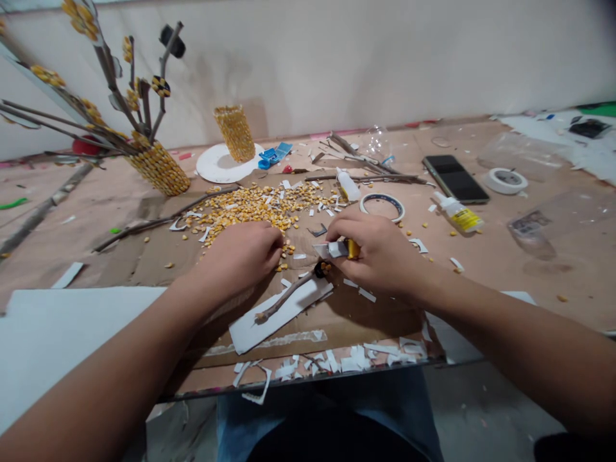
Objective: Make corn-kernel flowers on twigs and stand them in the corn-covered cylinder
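Note:
My right hand is wrapped round a utility knife with a yellow body, its blade pointing left. Just below the blade lies a short twig with a black disc and several corn kernels at its upper end. The twig rests on a white card strip. My left hand is at the near edge of the pile of loose corn kernels, fingers curled together. Whatever its fingertips hold, if anything, is hidden.
A kernel-covered pot with branches stands at left. A smaller kernel-covered cup stands on a white disc. Glue bottles, tape rolls and a phone lie at right. Paper scraps line the front edge.

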`<state>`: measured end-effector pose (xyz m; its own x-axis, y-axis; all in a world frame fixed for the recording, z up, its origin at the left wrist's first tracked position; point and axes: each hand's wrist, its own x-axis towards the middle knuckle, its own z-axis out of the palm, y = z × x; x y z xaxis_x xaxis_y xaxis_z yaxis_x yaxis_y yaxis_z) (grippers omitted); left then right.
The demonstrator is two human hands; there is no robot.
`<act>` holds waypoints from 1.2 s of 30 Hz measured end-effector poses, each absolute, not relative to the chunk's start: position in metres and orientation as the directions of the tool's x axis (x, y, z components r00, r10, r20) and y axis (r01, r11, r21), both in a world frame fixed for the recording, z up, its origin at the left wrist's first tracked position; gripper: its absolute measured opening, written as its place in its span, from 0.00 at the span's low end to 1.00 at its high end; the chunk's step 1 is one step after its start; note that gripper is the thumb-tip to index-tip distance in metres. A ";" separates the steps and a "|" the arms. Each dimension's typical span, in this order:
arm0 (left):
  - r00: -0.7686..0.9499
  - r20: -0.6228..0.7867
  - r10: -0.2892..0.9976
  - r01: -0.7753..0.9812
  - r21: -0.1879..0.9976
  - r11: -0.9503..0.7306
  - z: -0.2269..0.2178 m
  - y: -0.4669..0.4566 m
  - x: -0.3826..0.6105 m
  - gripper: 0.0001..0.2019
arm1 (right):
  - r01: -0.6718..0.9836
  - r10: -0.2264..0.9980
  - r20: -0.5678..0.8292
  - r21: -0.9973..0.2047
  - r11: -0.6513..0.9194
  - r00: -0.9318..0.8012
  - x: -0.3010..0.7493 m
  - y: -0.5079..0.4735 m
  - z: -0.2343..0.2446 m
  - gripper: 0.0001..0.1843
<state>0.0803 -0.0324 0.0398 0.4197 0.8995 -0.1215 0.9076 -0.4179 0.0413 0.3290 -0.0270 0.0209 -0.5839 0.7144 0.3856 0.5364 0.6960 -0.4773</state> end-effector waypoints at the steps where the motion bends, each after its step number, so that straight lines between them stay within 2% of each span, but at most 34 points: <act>1: 0.407 -0.129 0.904 0.913 0.031 -0.407 0.039 -0.033 0.082 0.12 | 0.538 0.713 0.386 -0.473 0.698 -0.585 0.329 -0.027 0.021 0.05; 6: 0.433 -0.109 0.895 0.899 -0.013 -0.437 0.033 -0.032 0.084 0.11 | 0.527 0.694 0.395 -0.456 0.717 -0.602 0.329 -0.029 0.021 0.07; 8: 0.433 -0.106 0.895 0.901 0.035 -0.432 0.033 -0.031 0.083 0.11 | 0.519 0.689 0.406 -0.458 0.722 -0.601 0.329 -0.028 0.021 0.07; 10: 0.406 -0.131 0.904 0.900 0.230 -0.371 0.036 -0.031 0.081 0.10 | 0.496 0.677 0.437 -0.463 0.734 -0.593 0.329 -0.027 0.021 0.08; 13: 0.414 -0.201 0.888 0.745 0.635 -0.204 0.042 -0.036 0.081 0.09 | 0.383 0.588 0.536 -0.451 0.806 -0.606 0.327 -0.028 0.020 0.16; 15: 0.470 -0.219 0.855 0.614 0.777 -0.138 0.045 -0.040 0.083 0.10 | 0.274 0.494 0.607 -0.422 0.864 -0.622 0.324 -0.030 0.018 0.19; 17: 0.519 -0.224 0.825 0.523 0.846 -0.099 0.047 -0.044 0.087 0.10 | 0.204 0.427 0.649 -0.393 0.897 -0.630 0.322 -0.032 0.016 0.17; 22: 0.517 -0.208 0.830 0.453 0.889 -0.060 0.047 -0.050 0.094 0.08 | 0.228 0.396 0.633 -0.334 0.915 -0.665 0.321 -0.036 0.012 0.11; 26: 0.485 -0.141 0.863 0.410 0.909 -0.082 0.047 -0.053 0.100 0.08 | 0.297 0.430 0.629 -0.311 0.903 -0.647 0.322 -0.036 0.012 0.09; 30: 0.400 -0.088 0.912 0.322 0.945 -0.051 0.047 -0.056 0.105 0.08 | 0.321 0.463 0.648 -0.334 0.886 -0.605 0.321 -0.037 0.014 0.06; 33: 0.306 -0.119 0.945 0.232 0.972 0.047 0.047 -0.058 0.105 0.11 | 0.410 0.570 0.611 -0.398 0.821 -0.548 0.321 -0.036 0.017 0.04; 36: 0.256 -0.110 0.960 0.121 0.989 0.081 0.048 -0.061 0.104 0.14 | 0.489 0.675 0.551 -0.467 0.737 -0.491 0.322 -0.034 0.020 0.19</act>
